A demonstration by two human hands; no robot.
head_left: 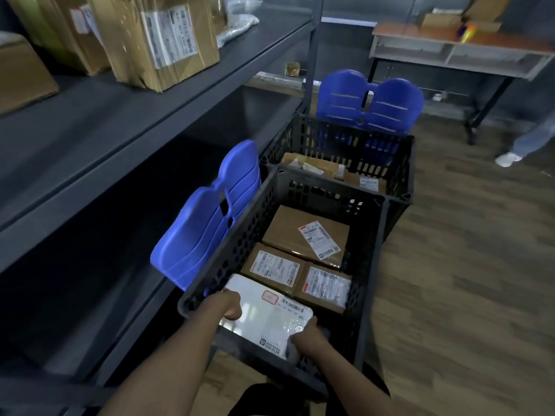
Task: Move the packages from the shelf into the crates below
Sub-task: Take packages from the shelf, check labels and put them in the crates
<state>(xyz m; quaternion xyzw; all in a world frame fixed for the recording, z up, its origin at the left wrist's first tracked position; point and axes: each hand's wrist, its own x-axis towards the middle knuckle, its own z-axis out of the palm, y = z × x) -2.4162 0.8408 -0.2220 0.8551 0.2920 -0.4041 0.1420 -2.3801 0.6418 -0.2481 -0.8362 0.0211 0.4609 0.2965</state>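
Both hands are on the flat white plastic-wrapped package (267,313), held at the near edge of the nearer black perforated plastic crate (372,265). The left hand (228,304) curls over its left edge and the right hand (306,333) grips its near right corner. Three brown cardboard boxes (306,235) lie on the crate floor beyond it. More cardboard parcels (156,40) stand on the dark grey metal shelf (90,115) up to the left

Print on the white package (264,322) is too blurred to read.
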